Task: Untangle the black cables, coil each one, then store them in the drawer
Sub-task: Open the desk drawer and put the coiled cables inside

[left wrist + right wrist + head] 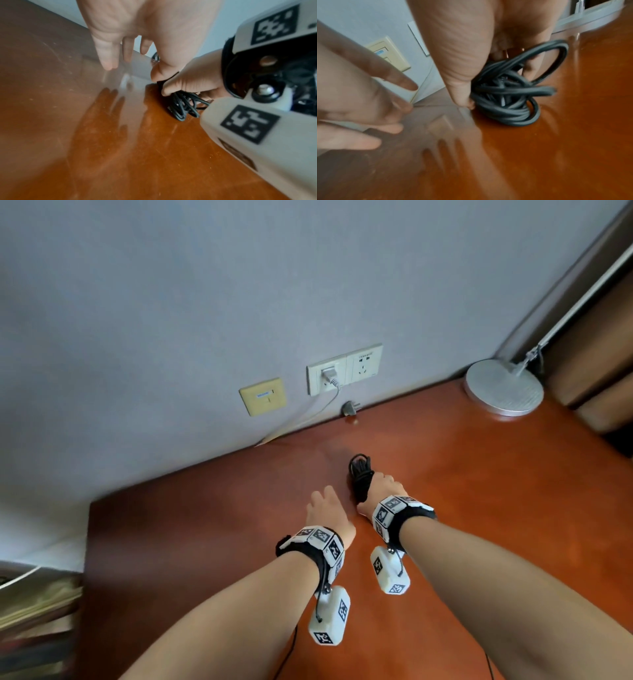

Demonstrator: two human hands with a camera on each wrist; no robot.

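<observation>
Right hand, just right of centre in the head view, has its thumb and fingers curled round a bundle of black cable. On the right wrist view the thumb presses into the left side of the coil and fingertips show through its loops. The bundle's lower loops sit on the desk, and one big loop sticks out to the upper right of that frame.

Left hand is just left of the right one, centre frame, fingers spread and straight, holding nothing. From the left wrist view those fingers point down over the glossy top, their reflection below them. The thumb comes close to the right hand near the coil; whether it touches, I cannot tell.

Both wrists wear bands with black-and-white markers and white camera blocks hanging under them.

Outward now: the desk is reddish-brown, running to a grey wall across the upper frame. On the wall above centre is a white socket with a white plug and grey lead in it, and a beige plate to its left. A dark plug lies at the desk's back edge. The round silver lamp base stands at the right.
</observation>
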